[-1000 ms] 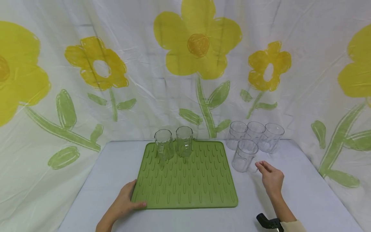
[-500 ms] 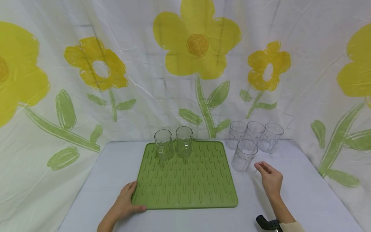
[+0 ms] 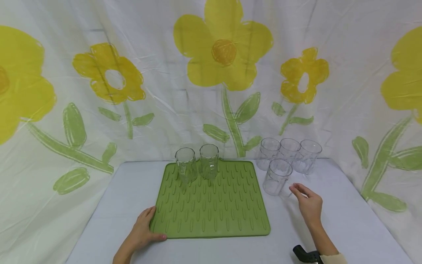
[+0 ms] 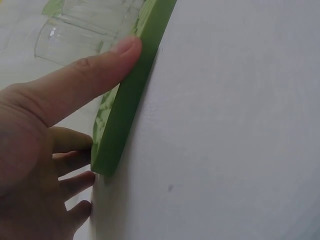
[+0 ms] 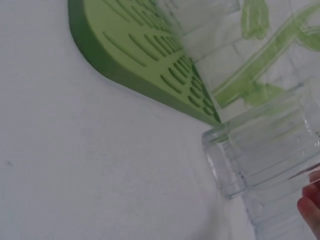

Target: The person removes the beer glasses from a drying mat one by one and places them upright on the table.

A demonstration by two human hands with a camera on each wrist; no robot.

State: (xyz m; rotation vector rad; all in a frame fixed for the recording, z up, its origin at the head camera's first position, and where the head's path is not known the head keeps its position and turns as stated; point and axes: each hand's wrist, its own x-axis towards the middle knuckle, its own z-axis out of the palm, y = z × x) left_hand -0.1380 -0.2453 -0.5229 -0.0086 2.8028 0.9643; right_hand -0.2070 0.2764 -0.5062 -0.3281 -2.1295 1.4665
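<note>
A green ridged mat (image 3: 211, 209) lies on the white table. My left hand (image 3: 141, 231) rests at its near left corner, the thumb (image 4: 107, 65) straight along the front edge and the other fingers by the left side. To the right of the mat, a clear glass mug (image 3: 277, 179) stands upright on the table. My right hand (image 3: 309, 205) pinches the mug's handle with thumb and fingertips. In the right wrist view the fingertips (image 5: 311, 200) show at the right edge beside the mug (image 5: 265, 145); the handle is only partly visible.
Two clear glasses (image 3: 186, 167) stand upright on the mat's far left part. Behind the pinched mug, 3 more clear glasses (image 3: 309, 157) stand in a row near the far table edge. A white curtain (image 3: 165, 121) with yellow flowers hangs behind the table (image 3: 125, 190).
Almost nothing differs. The right hand keeps its pinch at the mug and the mug stands in the same place; the left hand stays at the mat's corner.
</note>
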